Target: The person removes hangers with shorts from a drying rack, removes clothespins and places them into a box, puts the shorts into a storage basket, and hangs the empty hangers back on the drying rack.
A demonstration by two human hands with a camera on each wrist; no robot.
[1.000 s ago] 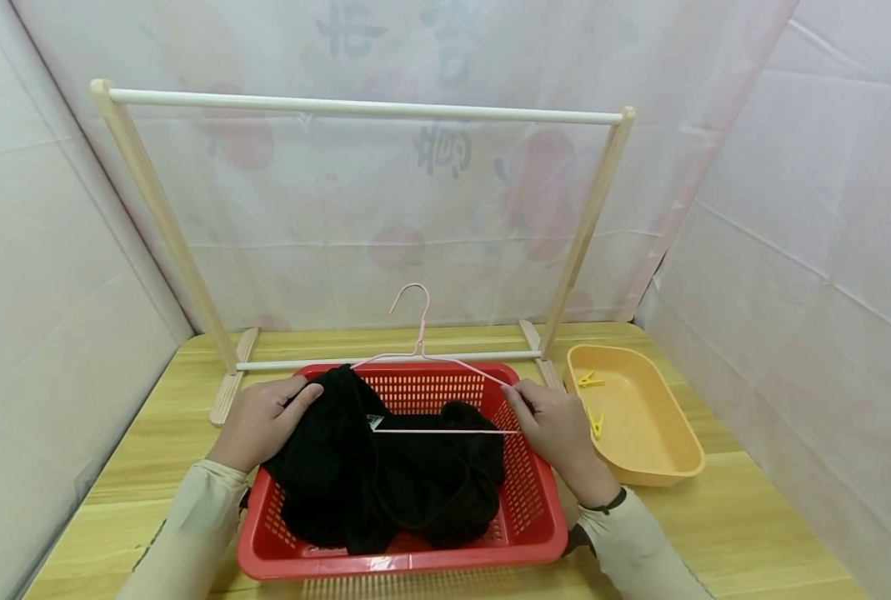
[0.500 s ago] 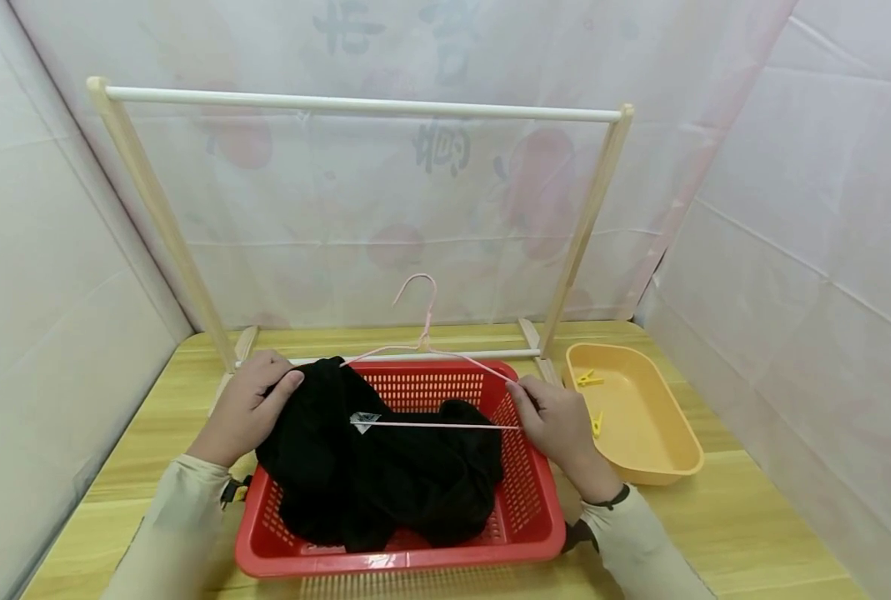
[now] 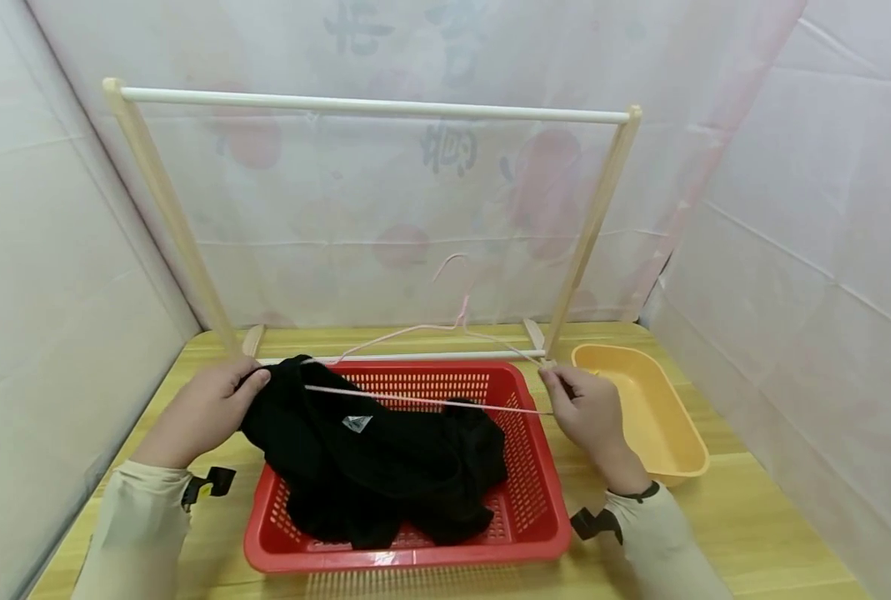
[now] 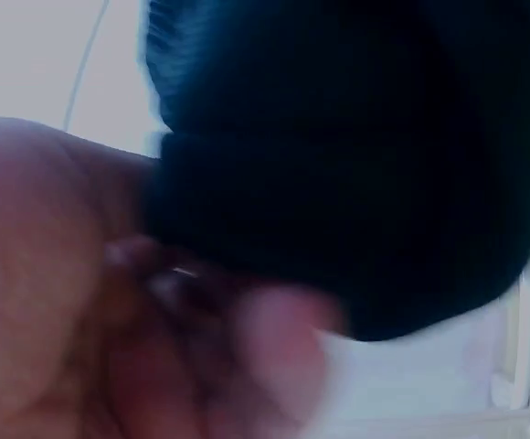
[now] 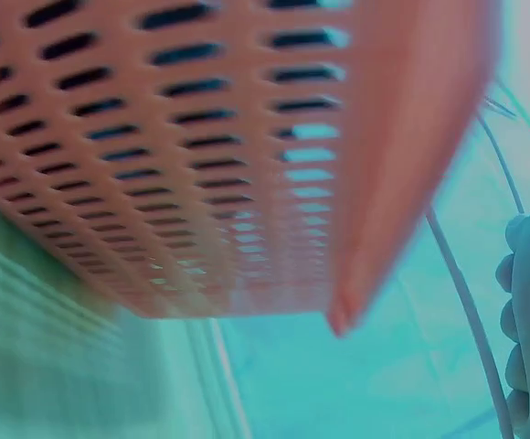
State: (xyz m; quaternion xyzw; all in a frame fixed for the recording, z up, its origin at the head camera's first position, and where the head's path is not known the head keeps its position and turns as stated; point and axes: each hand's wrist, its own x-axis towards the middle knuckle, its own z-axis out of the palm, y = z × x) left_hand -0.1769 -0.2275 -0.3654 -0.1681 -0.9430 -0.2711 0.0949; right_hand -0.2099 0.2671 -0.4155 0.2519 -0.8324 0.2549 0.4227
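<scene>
At the left end of a black garment, my left hand pinches the cloth between thumb and fingers. The left part of a pink wire hanger goes into the garment, so its left tip is hidden. My right hand grips the hanger's right corner, and the hook points up. A white label shows on the garment, whose lower part lies in the red basket. In the left wrist view the garment and fingers are blurred. The right wrist view shows mainly the basket's side, with curled fingers at the edge.
Behind the basket stands a wooden rack with a white top rail. A yellow tray sits to the right, partly covered by the right hand. Cloth walls enclose the wooden table at the back and sides.
My left hand has moved left with the garment's end. My right hand and the hanger have moved right and the hook has risen; the label and more of the hanger's left arm now show.
</scene>
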